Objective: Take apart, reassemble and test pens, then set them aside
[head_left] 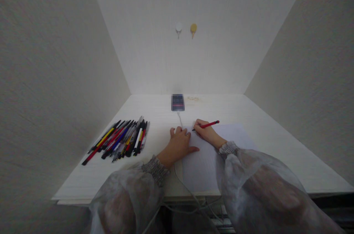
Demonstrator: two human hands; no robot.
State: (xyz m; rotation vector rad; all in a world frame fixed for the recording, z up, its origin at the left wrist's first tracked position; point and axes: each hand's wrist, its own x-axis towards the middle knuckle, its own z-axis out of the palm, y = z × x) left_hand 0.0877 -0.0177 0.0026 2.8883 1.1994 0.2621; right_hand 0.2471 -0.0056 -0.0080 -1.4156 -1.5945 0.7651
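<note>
A red pen [210, 124] with a dark tip is gripped in my right hand [204, 131], its tip at the upper left part of a white sheet of paper [200, 171]. My left hand [179, 142] lies on the paper's left edge with fingers spread, holding nothing. To the left of it lies a loose pile of pens [121, 140], among them red, yellow, blue, black, white and clear ones. Whether there is writing on the paper cannot be made out.
A phone-like device [177, 102] with a blurred screen stands at the back of the white table [155, 107]. A white cable [179, 119] runs from it towards the front edge. Walls enclose three sides; a white hook [178, 28] and a yellow hook [193, 28] are on the back one.
</note>
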